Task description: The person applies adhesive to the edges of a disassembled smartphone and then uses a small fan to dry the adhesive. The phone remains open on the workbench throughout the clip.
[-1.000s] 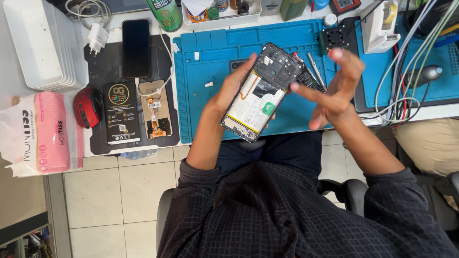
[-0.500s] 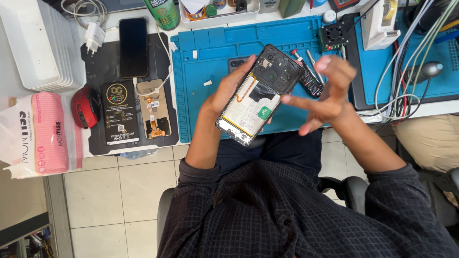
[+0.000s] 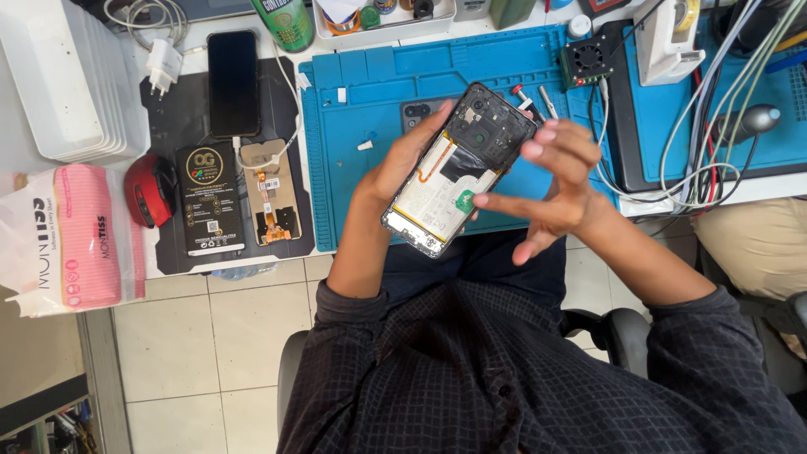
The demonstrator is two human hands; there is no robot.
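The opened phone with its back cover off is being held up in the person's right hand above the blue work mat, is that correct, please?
Not quite: the head view shows the left hand holding the opened phone above the blue work mat. The right hand only reaches toward it, fingers spread.

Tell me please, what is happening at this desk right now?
A person seated at a workbench holds an opened phone, its back cover off, in the left hand above a blue work mat. The right hand hovers beside the phone, one finger touching the white battery area. Another phone lies screen up on a dark mat to the left, beside a small black box.
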